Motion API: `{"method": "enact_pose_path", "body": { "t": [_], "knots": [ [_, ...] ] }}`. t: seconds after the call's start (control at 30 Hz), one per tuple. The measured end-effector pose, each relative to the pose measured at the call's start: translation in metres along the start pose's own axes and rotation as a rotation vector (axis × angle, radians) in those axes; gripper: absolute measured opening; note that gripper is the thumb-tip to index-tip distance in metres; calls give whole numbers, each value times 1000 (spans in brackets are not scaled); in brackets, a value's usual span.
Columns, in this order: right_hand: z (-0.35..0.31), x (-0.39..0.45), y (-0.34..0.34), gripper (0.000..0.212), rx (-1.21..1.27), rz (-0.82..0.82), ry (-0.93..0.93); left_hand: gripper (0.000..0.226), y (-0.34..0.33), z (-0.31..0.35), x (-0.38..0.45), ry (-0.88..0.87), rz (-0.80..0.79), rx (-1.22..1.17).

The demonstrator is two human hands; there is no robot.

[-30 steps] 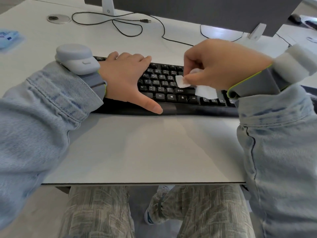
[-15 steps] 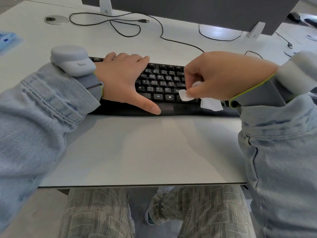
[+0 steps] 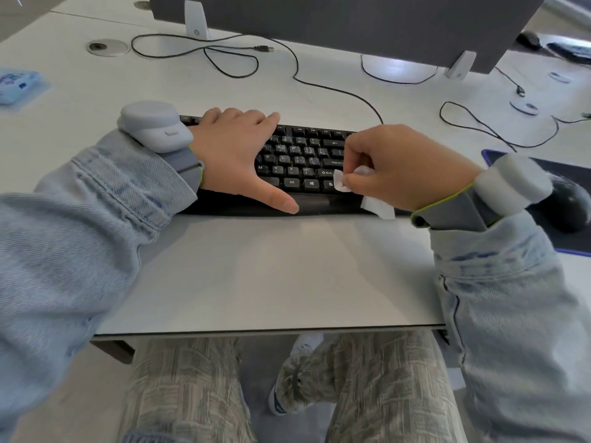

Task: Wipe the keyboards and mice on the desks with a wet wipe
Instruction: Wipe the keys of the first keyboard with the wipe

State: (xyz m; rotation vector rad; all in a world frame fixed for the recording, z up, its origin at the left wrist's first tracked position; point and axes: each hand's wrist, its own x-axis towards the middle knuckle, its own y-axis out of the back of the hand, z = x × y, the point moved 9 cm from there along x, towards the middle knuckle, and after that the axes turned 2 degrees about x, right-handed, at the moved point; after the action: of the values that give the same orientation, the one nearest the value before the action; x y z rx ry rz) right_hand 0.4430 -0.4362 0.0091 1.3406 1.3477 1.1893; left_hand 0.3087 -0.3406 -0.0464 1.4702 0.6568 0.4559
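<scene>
Presently listed: wipe [image 3: 341,182], white, thin, crumpled, pinched between thumb and curled fingers of the right hand [image 3: 403,167] over the lower right rows of the keyboard [image 3: 303,161]; a loose corner hangs out below the palm at the keyboard's front edge. Judged soft, limp and very light, likely damp; it should fold into key gaps but may bunch or tear if dragged hard, so a bunched grip with a pad of cloth left proud of the fingertips looks best. Keyboard: black, flat on the desk [image 3: 271,276], stiff, light enough to slide, hence the left hand [image 3: 233,155] lying flat on its left half, fingers straight, thumb spread along the front rest, grasping nothing. Mouse [image 3: 569,203]: dark, rounded, on a dark mat [image 3: 572,174] just right of the keyboard, probably smooth and easily pushed about; best steadied at the sides. Hidden: keyboard's left keys under the left hand, its right end behind the right hand; much of the wipe inside the fist; mouse partly behind the right wrist band. Whether the wipe touches the keys cannot be told.
</scene>
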Motion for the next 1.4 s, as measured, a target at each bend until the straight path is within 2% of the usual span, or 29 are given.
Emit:
{"method": "enact_pose_path", "body": {
  "t": [0.07, 0.23, 0.4, 0.53, 0.63, 0.73, 0.87, 1.03, 1.17, 1.3, 1.4],
  "knots": [
    [5, -3, 1, 8, -27, 14, -20, 160, 0, 1, -1, 2, -6, -8],
    [-5, -9, 14, 8, 6, 174, 8, 159, 1, 2, -1, 5, -6, -12],
    [2, -17, 2, 9, -63, 174, -21, 157, 3, 2, -1, -3, 24, -9],
    [-4, -17, 5, 9, 16, 249, -50, 157, 3, 3, -3, 16, 30, -15],
    [-19, -14, -7, 9, 79, 236, -23, 158, 4, 2, -4, 15, 35, -17],
    [-6, -16, -9, 10, 91, 228, -99, 158, 3, 1, -4, 15, 34, -19],
    [-5, -22, 2, 10, 127, 331, -161, 158, 2, 1, -5, 11, 36, -21],
    [-17, -15, -17, 6, 169, 274, -155, 158, 3, 1, -5, 9, 45, -23],
    [-1, -18, -8, 7, 165, 322, -209, 156, 2, -1, -4, 5, 56, -26],
    [-33, -5, -13, 6, 180, 252, -74, 157, 3, 0, -3, 8, 67, -22],
    [-38, -1, -20, 5, 188, 213, -40, 158, 2, 0, -3, 4, 64, -25]
  ]
}}
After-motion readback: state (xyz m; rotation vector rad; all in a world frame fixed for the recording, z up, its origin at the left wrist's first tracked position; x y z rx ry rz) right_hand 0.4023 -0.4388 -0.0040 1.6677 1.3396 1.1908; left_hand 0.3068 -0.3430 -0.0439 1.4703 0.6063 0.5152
